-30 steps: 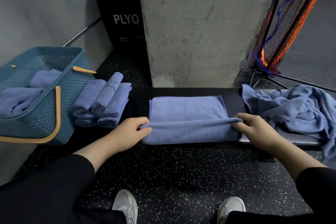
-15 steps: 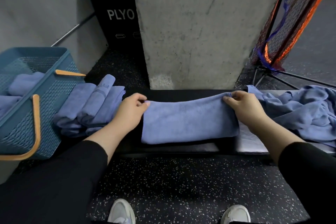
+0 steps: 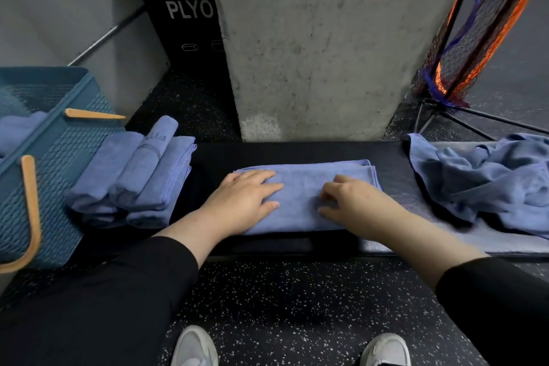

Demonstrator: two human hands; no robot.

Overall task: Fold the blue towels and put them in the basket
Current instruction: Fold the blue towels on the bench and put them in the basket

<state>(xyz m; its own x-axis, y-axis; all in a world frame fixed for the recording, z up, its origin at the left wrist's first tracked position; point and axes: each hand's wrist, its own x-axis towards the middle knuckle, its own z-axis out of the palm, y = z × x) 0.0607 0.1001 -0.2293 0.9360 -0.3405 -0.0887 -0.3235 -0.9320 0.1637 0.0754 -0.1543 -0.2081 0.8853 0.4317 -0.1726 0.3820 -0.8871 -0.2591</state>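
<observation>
A blue towel [image 3: 306, 187], folded into a long strip, lies on the black bench [image 3: 297, 151] in front of me. My left hand [image 3: 243, 202] presses flat on its left half with straight fingers. My right hand [image 3: 353, 205] rests on its right half, fingers slightly bent, holding nothing. A stack of folded blue towels [image 3: 133, 178] sits at the bench's left end. A teal basket [image 3: 56, 163] with wooden handles stands beside that stack, and more blue towels [image 3: 17, 131] show inside it. A heap of unfolded blue towels [image 3: 487, 181] lies on the right.
A concrete pillar [image 3: 320, 38] rises just behind the bench. A black PLYO box [image 3: 178, 21] stands behind it on the left. An orange and purple net on a black stand [image 3: 475, 38] is at the right. My two shoes [image 3: 196, 348] stand on the speckled floor.
Both hands carried the towel's near edge up and over to the far edge, let go, and now lie on top of the folded strip near its middle.
</observation>
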